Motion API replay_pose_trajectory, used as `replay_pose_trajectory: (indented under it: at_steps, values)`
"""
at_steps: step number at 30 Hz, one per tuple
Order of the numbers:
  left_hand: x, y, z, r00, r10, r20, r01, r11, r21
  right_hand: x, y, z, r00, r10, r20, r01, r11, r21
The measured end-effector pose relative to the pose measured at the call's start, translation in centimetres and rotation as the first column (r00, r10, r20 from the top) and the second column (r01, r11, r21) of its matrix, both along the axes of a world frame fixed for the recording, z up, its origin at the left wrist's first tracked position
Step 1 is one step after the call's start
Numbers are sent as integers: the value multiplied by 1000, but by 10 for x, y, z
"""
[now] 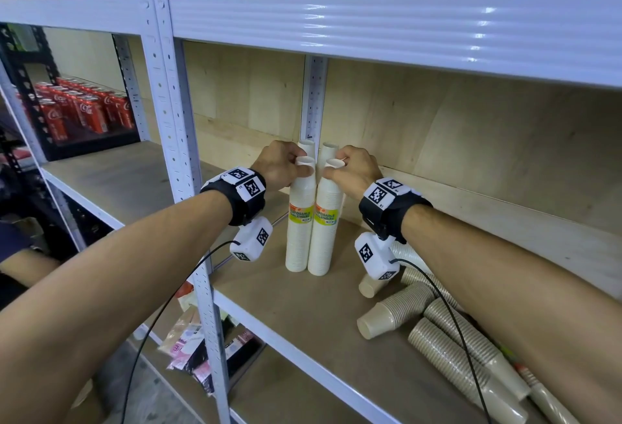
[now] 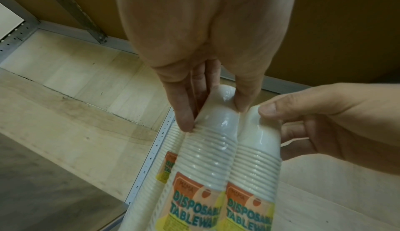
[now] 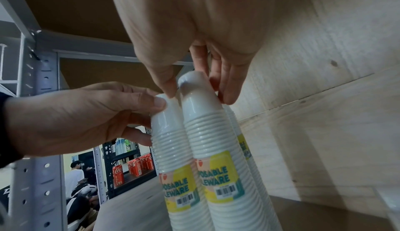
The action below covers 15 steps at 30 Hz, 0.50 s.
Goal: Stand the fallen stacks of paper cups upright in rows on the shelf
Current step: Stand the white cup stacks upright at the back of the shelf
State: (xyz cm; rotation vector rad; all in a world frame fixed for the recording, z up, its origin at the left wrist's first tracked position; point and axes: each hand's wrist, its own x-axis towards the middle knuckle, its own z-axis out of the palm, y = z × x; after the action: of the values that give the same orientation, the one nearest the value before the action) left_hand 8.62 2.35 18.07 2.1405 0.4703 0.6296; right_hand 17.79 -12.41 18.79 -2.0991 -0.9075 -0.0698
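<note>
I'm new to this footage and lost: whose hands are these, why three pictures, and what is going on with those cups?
No machine here: a person wears one camera on the head and one on each wrist. The head view looks down at both arms; each wrist view looks along its own fingers. The left hand pinches the top of one upright wrapped stack of white paper cups; the right hand pinches its neighbour stack. Two more white stacks stand behind. Fallen beige cup stacks lie on the brown shelf board, not yet stood up.
</note>
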Motion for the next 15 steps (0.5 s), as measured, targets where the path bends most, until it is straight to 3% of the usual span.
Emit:
replay_pose_trajectory:
  at_steps: [15]
  values:
    - [1,14,11,999,45,-10,-45,998,47,0,5,9,998,61,19,-61,998,8]
